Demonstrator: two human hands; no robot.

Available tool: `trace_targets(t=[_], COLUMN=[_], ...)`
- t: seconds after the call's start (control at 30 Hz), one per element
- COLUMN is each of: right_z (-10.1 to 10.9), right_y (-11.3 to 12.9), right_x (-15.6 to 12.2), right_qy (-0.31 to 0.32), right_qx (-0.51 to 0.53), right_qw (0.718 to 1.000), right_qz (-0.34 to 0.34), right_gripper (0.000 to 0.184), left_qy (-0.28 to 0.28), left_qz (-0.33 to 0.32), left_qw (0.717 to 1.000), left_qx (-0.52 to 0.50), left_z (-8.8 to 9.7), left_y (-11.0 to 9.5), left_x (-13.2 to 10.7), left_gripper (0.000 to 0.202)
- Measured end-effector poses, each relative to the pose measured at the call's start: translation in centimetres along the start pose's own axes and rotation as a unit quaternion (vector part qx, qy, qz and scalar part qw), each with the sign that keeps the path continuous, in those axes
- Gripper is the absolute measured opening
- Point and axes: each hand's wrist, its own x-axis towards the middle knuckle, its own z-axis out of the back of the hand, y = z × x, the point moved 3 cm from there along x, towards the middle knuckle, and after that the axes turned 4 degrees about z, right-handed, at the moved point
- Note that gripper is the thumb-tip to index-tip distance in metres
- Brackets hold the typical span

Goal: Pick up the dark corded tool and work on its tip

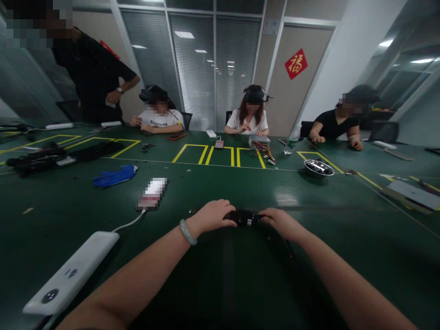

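Note:
A black, roughly cylindrical object (245,217) with a small pale label lies across the middle of my view, low over the green table. Its exact kind I cannot make out. My left hand (216,213), with a pale green bangle at the wrist, is closed around its left end. At the other end, the fingers of my right hand (280,222) grip it. A thin dark piece (290,250) shows below my right hand; whether it joins the black object I cannot tell. Part of a small shiny bit (191,211) shows beside my left wrist.
A white power strip (79,270) and a cabled phone (153,192) lie left, near a blue glove (115,176). Ahead are a metal bowl (319,168), a water bottle (292,140) and a metal box with wires (259,140). Several people are across the table.

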Motion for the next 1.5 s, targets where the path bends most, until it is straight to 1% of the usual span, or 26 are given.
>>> trace_targets(t=[0.1, 0.17, 0.23, 0.3, 0.33, 0.4, 0.47, 0.5, 0.57, 0.63, 0.7, 0.73, 0.77, 0.83, 0.93, 1.0, 1.03, 1.1, 1.17, 1.3, 1.33, 1.37, 1.43, 1.5], right_z=[-0.7, -1.4, -2.3, -2.9, -3.2, -3.5, -4.2, -4.7, -6.1, -7.1, -7.2, -6.6, -5.7, -3.1, 0.8, 2.2, 2.4, 2.0, 1.2, -0.2, -0.5, -0.9, -1.7, -2.3], right_y=[1.0, 1.7, 2.4, 2.9, 3.1, 3.4, 3.5, 3.3, 2.8, 2.1, 1.3, 0.8, 0.2, -1.1, -2.7, -3.2, -3.3, -3.0, -2.5, -1.3, -0.8, -0.3, 0.8, 1.7], right_x=[1.7, 2.7, 3.2, 2.8, 2.2, 0.2, -2.8, -4.5, -7.7, -10.4, -12.0, -12.3, -12.2, -11.2, -8.0, -5.6, -4.5, -3.0, -2.4, -3.2, -3.4, -3.6, -3.7, -3.7], right_qy=[0.047, 0.061, 0.054, 0.017, -0.012, -0.075, -0.112, -0.116, -0.100, -0.086, -0.093, -0.102, -0.111, -0.126, -0.139, -0.129, -0.118, -0.095, -0.091, -0.128, -0.129, -0.121, -0.083, -0.047], right_qx=[0.008, -0.007, -0.040, -0.077, -0.093, -0.120, -0.145, -0.154, -0.161, -0.154, -0.141, -0.133, -0.124, -0.106, -0.093, -0.109, -0.126, -0.161, -0.192, -0.248, -0.260, -0.267, -0.260, -0.231], right_qw=[0.998, 0.997, 0.996, 0.996, 0.995, 0.990, 0.983, 0.981, 0.980, 0.981, 0.982, 0.982, 0.981, 0.979, 0.979, 0.980, 0.980, 0.980, 0.976, 0.959, 0.956, 0.956, 0.962, 0.972], right_qz=[0.030, 0.047, 0.052, 0.036, 0.023, -0.003, -0.024, -0.036, -0.062, -0.078, -0.082, -0.088, -0.098, -0.117, -0.113, -0.102, -0.096, -0.071, -0.051, -0.039, -0.031, -0.018, 0.006, 0.000], right_gripper=[0.031, 0.031, 0.032, 0.037, 0.042, 0.052, 0.057, 0.055, 0.045, 0.043, 0.047, 0.048, 0.047, 0.043, 0.037, 0.033, 0.031, 0.029, 0.029, 0.027, 0.025, 0.022, 0.017, 0.015], left_qy=[0.017, 0.027, 0.023, 0.004, -0.011, -0.040, -0.067, -0.075, -0.077, -0.072, -0.071, -0.072, -0.073, -0.072, -0.067, -0.064, -0.063, -0.058, -0.057, -0.068, -0.070, -0.070, -0.065, -0.060], left_qz=[0.051, 0.077, 0.082, 0.075, 0.069, 0.055, 0.053, 0.060, 0.073, 0.076, 0.069, 0.063, 0.056, 0.039, 0.022, 0.021, 0.022, 0.022, 0.022, 0.017, 0.013, 0.008, -0.004, -0.015], left_qw=[0.998, 0.995, 0.995, 0.996, 0.997, 0.998, 0.996, 0.995, 0.994, 0.994, 0.995, 0.995, 0.996, 0.997, 0.997, 0.997, 0.997, 0.998, 0.998, 0.997, 0.997, 0.998, 0.998, 0.998], left_qx=[-0.028, -0.050, -0.056, -0.044, -0.032, -0.015, -0.011, -0.009, 0.000, 0.014, 0.020, 0.019, 0.017, 0.007, -0.017, -0.025, -0.026, -0.025, -0.025, -0.011, -0.005, 0.000, 0.006, 0.013], left_z=[0.8, 1.3, 1.5, 1.4, 1.2, 0.6, -0.2, -0.6, -1.3, -2.0, -2.4, -2.6, -2.7, -2.8, -2.7, -2.6, -2.5, -2.4, -2.3, -2.2, -2.1, -2.0, -1.9, -1.7], left_y=[0.7, 1.0, 0.7, -0.1, -0.7, -2.1, -3.3, -3.8, -4.5, -4.8, -5.0, -5.0, -5.0, -4.9, -4.9, -4.8, -4.8, -4.7, -4.4, -3.8, -3.7, -3.6, -3.5, -3.7], left_x=[-2.3, -3.4, -3.9, -4.0, -3.8, -3.1, -2.2, -1.7, -0.7, 0.1, 0.5, 0.7, 0.7, 0.6, 0.3, 0.1, 0.1, 0.1, 0.3, 1.0, 1.3, 1.5, 1.8, 2.0], left_gripper=[0.048, 0.045, 0.040, 0.041, 0.045, 0.054, 0.049, 0.044, 0.036, 0.032, 0.029, 0.027, 0.025, 0.022, 0.022, 0.022, 0.022, 0.022, 0.022, 0.021, 0.021, 0.021, 0.019, 0.017])
